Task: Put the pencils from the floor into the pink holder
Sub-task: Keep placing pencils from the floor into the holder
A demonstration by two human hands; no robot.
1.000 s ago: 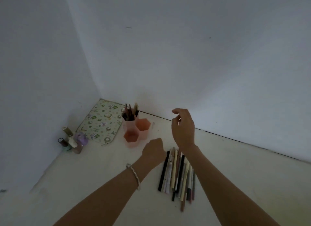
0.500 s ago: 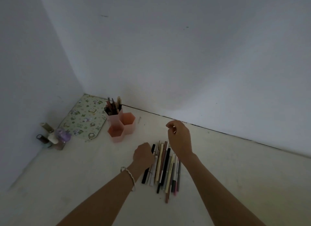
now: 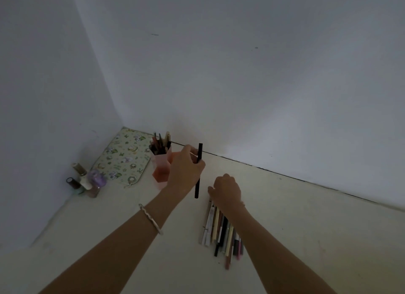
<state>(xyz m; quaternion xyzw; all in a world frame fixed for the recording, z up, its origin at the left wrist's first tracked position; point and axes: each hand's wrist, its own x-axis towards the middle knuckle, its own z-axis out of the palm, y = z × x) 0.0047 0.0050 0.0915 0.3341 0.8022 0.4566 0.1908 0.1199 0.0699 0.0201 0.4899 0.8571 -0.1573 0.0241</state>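
A pink holder (image 3: 161, 162) of hexagonal cups stands on the floor near the wall corner, its back cup full of several pencils. My left hand (image 3: 186, 170) is raised just right of it, shut on a black pencil (image 3: 199, 162) held nearly upright. A row of several pencils (image 3: 221, 230) lies on the floor below. My right hand (image 3: 225, 191) rests curled over the far end of that row; whether it grips one is hidden.
A floral patterned mat (image 3: 125, 156) lies in the corner behind the holder. Several small bottles (image 3: 86, 182) stand at the left wall. Two white walls meet at the corner; pale floor stretches to the right.
My left hand has lifted a black pencil from the row and moved up toward the holder. My right hand has dropped onto the far end of the row. The camera shifted.
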